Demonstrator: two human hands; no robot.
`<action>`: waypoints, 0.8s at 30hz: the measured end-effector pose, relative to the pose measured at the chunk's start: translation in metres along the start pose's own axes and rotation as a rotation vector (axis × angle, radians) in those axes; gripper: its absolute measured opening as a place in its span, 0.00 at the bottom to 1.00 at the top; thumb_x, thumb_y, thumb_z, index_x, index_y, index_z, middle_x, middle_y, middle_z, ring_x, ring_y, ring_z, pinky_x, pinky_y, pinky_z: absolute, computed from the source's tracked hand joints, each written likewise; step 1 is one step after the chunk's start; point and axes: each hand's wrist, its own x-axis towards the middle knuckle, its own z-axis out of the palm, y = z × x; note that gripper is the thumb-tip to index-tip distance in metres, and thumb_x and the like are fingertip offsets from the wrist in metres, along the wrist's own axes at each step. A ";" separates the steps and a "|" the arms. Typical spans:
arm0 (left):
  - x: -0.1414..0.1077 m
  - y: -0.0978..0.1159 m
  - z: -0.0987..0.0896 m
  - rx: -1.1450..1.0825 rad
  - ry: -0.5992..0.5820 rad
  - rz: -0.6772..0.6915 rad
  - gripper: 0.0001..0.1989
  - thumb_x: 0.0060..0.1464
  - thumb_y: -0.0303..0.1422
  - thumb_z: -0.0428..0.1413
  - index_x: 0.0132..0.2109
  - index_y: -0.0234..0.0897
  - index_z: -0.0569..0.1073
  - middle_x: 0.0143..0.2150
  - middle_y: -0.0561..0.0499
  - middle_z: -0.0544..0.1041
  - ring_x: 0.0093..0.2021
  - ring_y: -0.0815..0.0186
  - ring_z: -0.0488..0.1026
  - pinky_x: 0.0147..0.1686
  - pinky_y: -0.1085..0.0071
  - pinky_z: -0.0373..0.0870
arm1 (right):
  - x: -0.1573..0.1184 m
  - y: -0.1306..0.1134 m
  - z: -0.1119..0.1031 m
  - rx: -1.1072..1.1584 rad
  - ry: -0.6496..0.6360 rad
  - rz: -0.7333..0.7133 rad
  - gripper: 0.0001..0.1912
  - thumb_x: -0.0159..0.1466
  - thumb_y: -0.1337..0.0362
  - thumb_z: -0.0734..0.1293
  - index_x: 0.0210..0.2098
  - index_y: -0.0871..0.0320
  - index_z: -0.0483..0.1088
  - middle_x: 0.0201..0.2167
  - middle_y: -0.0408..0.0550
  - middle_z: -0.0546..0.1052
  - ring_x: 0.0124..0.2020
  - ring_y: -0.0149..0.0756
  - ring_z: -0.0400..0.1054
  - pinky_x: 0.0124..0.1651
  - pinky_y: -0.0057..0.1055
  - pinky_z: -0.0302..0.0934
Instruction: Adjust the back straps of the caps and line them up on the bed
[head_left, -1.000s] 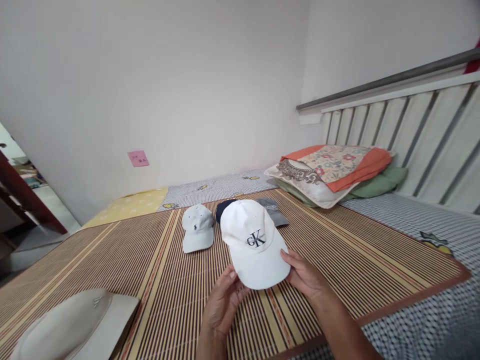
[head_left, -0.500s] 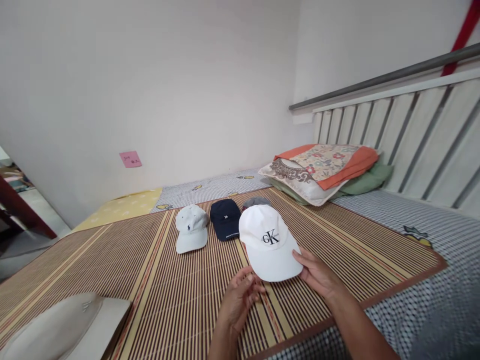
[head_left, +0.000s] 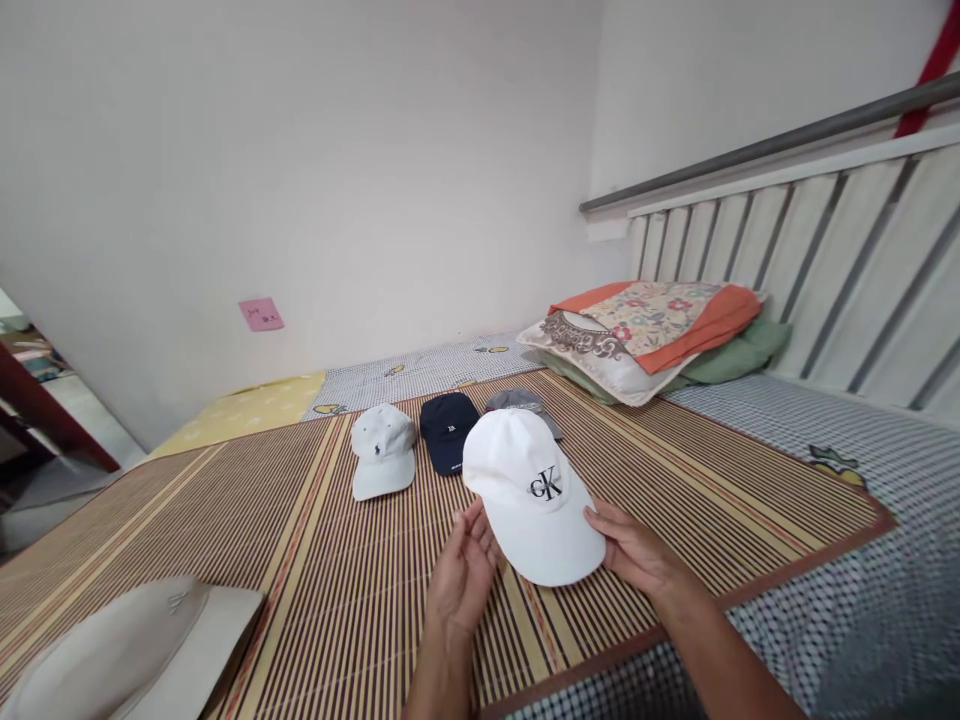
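A white baseball cap (head_left: 517, 450) with black letters on its front is held above the mat, its brim tilted toward me. My right hand (head_left: 630, 545) pinches the right edge of the brim. Beside the cap's left side is my left hand (head_left: 465, 565), palm turned up and fingers apart; its fingertips reach partly behind the cap, and whether they touch it I cannot tell. Behind stand a light grey cap (head_left: 383, 452), a navy cap (head_left: 447, 430) and a grey cap (head_left: 521, 402) in a row, the last two partly covered by the white one.
The caps rest on a striped bamboo mat (head_left: 337, 600) on a bed. At the near left lies a beige cap (head_left: 112, 650). Pillows (head_left: 652, 330) are piled at the back right beside a white slatted headboard (head_left: 810, 240). A pink note (head_left: 261, 314) sticks to the wall.
The white cap has turned and shifted slightly left, uncovering more of the grey cap. My left hand has moved up and left and opened out. My right hand keeps its hold on the brim.
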 end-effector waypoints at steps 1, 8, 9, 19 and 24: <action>0.001 0.004 -0.001 -0.015 0.013 -0.001 0.16 0.69 0.41 0.56 0.47 0.33 0.81 0.52 0.41 0.84 0.53 0.61 0.80 0.55 0.66 0.74 | 0.000 0.002 0.003 0.002 -0.005 0.008 0.25 0.59 0.60 0.80 0.54 0.58 0.78 0.52 0.56 0.84 0.52 0.47 0.79 0.55 0.37 0.73; 0.007 0.009 -0.014 -0.109 0.034 0.026 0.23 0.71 0.40 0.50 0.67 0.39 0.71 0.52 0.44 0.85 0.57 0.60 0.79 0.63 0.64 0.69 | -0.001 0.012 0.016 -0.036 -0.086 0.051 0.25 0.57 0.58 0.81 0.53 0.59 0.79 0.53 0.59 0.84 0.54 0.51 0.78 0.59 0.43 0.70; 0.008 0.008 -0.017 -0.123 0.042 0.019 0.25 0.71 0.41 0.50 0.71 0.41 0.67 0.53 0.45 0.85 0.58 0.60 0.79 0.64 0.64 0.69 | -0.001 0.013 0.017 -0.048 -0.100 0.061 0.25 0.58 0.58 0.81 0.53 0.59 0.79 0.53 0.59 0.84 0.53 0.51 0.79 0.59 0.44 0.70; 0.007 0.006 -0.029 -0.150 0.025 -0.171 0.36 0.67 0.46 0.54 0.75 0.37 0.57 0.55 0.42 0.84 0.65 0.50 0.73 0.68 0.52 0.63 | -0.001 0.018 0.023 -0.104 -0.197 0.069 0.24 0.60 0.59 0.79 0.53 0.60 0.78 0.50 0.58 0.85 0.46 0.47 0.81 0.52 0.41 0.71; 0.007 0.005 -0.033 -0.122 -0.083 -0.096 0.31 0.68 0.44 0.53 0.73 0.42 0.63 0.54 0.46 0.85 0.64 0.55 0.74 0.70 0.58 0.59 | -0.002 0.016 0.027 -0.066 -0.181 0.070 0.24 0.58 0.58 0.80 0.52 0.59 0.80 0.50 0.58 0.85 0.48 0.48 0.81 0.55 0.41 0.69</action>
